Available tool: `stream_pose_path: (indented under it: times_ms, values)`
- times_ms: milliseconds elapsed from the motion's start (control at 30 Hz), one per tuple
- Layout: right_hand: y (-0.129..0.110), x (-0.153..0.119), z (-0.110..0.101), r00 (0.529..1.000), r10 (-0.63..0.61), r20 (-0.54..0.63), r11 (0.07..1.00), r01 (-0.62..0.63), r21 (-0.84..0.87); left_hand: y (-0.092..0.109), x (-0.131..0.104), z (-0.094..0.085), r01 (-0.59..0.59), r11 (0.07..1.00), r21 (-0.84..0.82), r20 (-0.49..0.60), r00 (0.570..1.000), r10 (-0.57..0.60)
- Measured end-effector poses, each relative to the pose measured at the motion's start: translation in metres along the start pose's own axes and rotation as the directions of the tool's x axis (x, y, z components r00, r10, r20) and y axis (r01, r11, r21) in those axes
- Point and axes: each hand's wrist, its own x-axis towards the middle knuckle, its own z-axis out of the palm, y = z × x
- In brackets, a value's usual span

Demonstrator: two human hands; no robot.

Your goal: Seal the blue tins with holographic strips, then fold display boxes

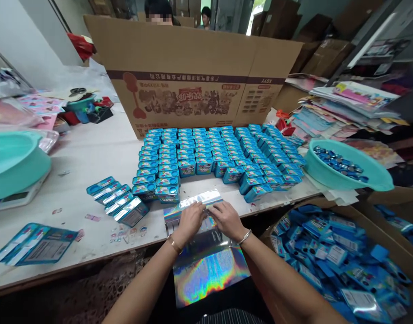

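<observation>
A shiny holographic bag (pixel 209 274) lies over the table's front edge and hangs down towards my lap. My left hand (pixel 190 220) has its curled fingers closed on the upper part of the bag. Close beside it, my right hand (pixel 227 219) grips the same part, fingertips pressed together near the left ones. Exactly where the fingers pinch the film is partly hidden. Just beyond the hands, rows of small blue boxes (pixel 202 166) stand packed side by side. Left of the bag, several more blue boxes (pixel 130 209) lean against each other.
An upright cardboard carton (pixel 192 54) backs the rows. A teal basin (pixel 378 173) of small blue-silver pieces stands right, above a large carton of loose blue packs (pixel 328 252). Another teal basin (pixel 20 157) sits on a scale at left. Two people are behind the carton.
</observation>
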Motion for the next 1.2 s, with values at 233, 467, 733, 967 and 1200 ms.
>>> stream_pose_path:
  times_ms: [233, 467, 733, 967, 1200]
  values:
    - [0.001, -0.008, 0.008, 0.986, -0.041, -0.159, 0.999, 0.039, -0.011, -0.006, 0.002, 0.013, 0.013, 1.0, 0.004, -0.011, 1.0, -0.013]
    - [-0.002, -0.003, 0.012, 0.989, -0.05, -0.139, 0.998, 0.045, -0.032, -0.003, 0.001, 0.009, 0.027, 1.0, 0.004, -0.003, 1.0, -0.027]
    - [-0.006, -0.014, 0.012, 0.978, -0.069, -0.196, 0.997, 0.059, -0.055, 0.004, -0.004, -0.002, 0.023, 1.0, -0.022, 0.035, 0.999, -0.022]
    - [-0.004, 0.0, 0.027, 0.966, -0.029, -0.258, 0.999, 0.016, -0.051, -0.003, -0.002, 0.005, 0.088, 0.995, -0.046, 0.071, 0.994, -0.085]
    - [-0.003, 0.001, 0.015, 0.977, -0.07, -0.201, 0.989, 0.042, -0.139, -0.006, -0.002, 0.001, 0.093, 0.996, 0.018, 0.15, 0.984, -0.095]
